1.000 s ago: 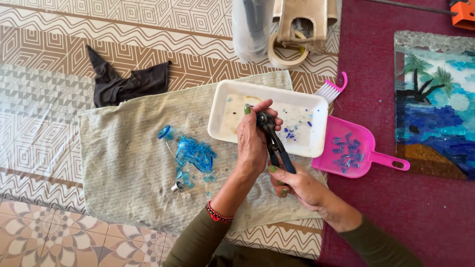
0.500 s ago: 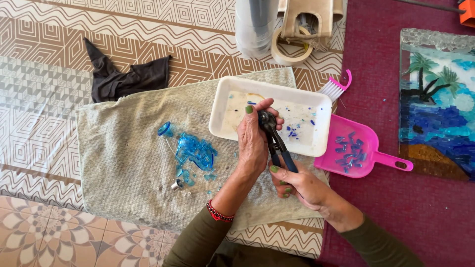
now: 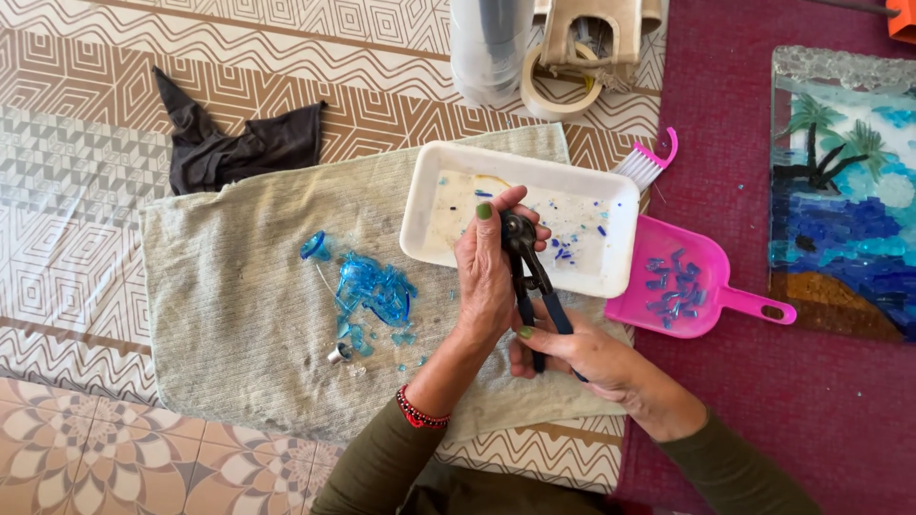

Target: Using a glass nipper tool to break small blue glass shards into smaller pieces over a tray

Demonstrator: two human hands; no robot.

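Grip, right hand [image 3: 596, 358]: closed round nipper [image 3: 530, 277] handles.
Grip, left hand [image 3: 487, 272]: pinched at nipper head, piece hidden.
Change: none; cutting position held over white tray [image 3: 420, 205].
Blue shards [image 3: 374, 291]: nine o'clock.

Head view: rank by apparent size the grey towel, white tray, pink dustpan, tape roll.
1. Grey towel, by far the largest.
2. White tray.
3. Pink dustpan, handle included; clearly smaller than the tray.
4. Tape roll, partly hidden, so its full size is unsure.

Counted in view: two hands [image 3: 491, 277], one pair of nippers [image 3: 528, 272], one white tray [image 3: 520, 167], one pink dustpan [image 3: 711, 296], one brush [image 3: 647, 164], one towel [image 3: 239, 315], one black cloth [image 3: 239, 148], one tape roll [image 3: 561, 95], one mosaic panel [image 3: 844, 191].
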